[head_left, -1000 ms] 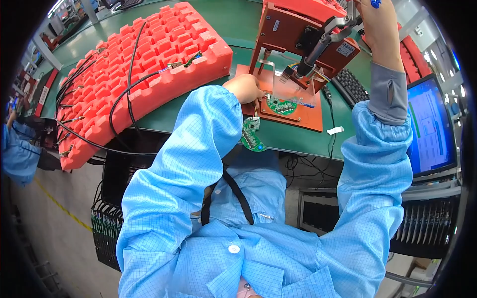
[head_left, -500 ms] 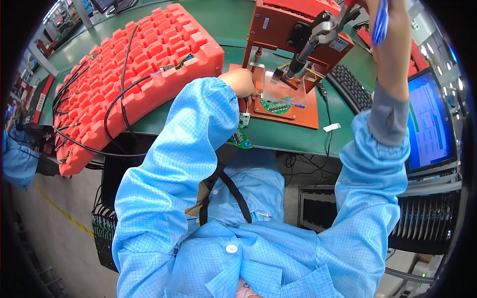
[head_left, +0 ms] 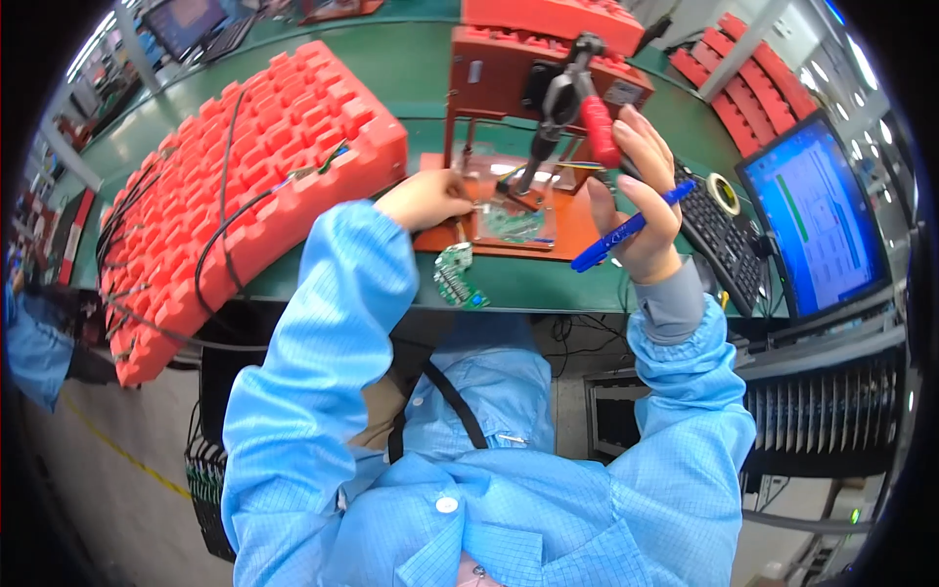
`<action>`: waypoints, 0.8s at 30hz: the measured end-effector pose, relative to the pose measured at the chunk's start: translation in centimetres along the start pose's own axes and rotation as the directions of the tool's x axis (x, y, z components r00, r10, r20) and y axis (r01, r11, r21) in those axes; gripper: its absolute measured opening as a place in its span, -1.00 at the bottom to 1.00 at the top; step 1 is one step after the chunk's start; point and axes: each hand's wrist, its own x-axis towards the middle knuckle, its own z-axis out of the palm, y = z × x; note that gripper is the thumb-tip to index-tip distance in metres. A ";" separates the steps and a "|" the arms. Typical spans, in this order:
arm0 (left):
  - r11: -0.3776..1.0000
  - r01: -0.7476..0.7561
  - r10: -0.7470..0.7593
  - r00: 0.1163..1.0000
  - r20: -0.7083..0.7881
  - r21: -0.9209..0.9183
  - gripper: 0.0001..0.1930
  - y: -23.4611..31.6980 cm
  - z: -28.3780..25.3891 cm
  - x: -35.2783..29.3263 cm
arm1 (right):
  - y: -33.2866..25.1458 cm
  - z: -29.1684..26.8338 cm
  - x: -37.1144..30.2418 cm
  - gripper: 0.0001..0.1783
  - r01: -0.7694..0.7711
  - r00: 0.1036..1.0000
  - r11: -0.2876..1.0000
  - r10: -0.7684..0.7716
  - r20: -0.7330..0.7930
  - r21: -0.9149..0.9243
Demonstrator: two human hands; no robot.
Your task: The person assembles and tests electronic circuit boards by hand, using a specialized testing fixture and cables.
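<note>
My right hand (head_left: 641, 210) has a blue marker pen (head_left: 616, 235) tucked between its fingers, several of which are spread. Its palm faces the red handle (head_left: 600, 132) of a toggle clamp, which now slants downward on the orange test fixture (head_left: 572, 215). Beneath the clear plate of that fixture lies a round green circuit board (head_left: 514, 227). At the fixture's left edge, my left hand (head_left: 427, 201) has its fingers pinched together; what they hold is hidden. A curved green circuit board (head_left: 453, 276) hangs just below those fingertips, over the table's front edge.
A big red foam tray (head_left: 264, 186) with black cables stands at left. Right of the fixture are a black keyboard (head_left: 724, 240), a roll of tape (head_left: 723, 195) and a lit monitor (head_left: 817, 210). More red foam (head_left: 748, 88) lies at the back right.
My right hand has come down from above, and the clamp handle has swung down with it. The clamp's plunger and clear plate sit lower over the round board. My left hand stays beside the fixture.
</note>
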 end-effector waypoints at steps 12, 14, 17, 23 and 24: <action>0.626 -0.438 0.496 0.862 0.104 0.646 -0.37 3.0 3.7 -11.4 | 7.7 -5.8 -17.5 -0.85 -0.567 0.591 0.443 0.806 0.031 -0.694; 0.556 -0.428 0.520 0.848 0.104 0.713 -0.40 2.9 3.7 -11.3 | 8.2 -5.5 -18.2 -0.86 -0.468 0.613 0.465 0.783 0.103 -0.752; 0.604 -0.454 0.544 0.835 0.077 0.655 -0.50 2.9 4.5 -11.8 | 7.8 -5.5 -18.7 -0.85 -0.493 0.569 0.437 0.816 0.101 -0.752; 0.677 -0.503 0.632 0.771 -0.075 0.537 -0.64 2.6 5.3 -12.8 | 8.1 -5.2 -14.2 -0.84 -0.782 0.605 0.535 0.774 -0.186 -0.321; 0.786 -0.506 0.591 0.783 -0.194 0.355 -0.68 2.7 5.7 -12.7 | 7.1 -5.0 -13.0 -0.77 -0.793 0.592 0.608 0.754 -0.283 -0.040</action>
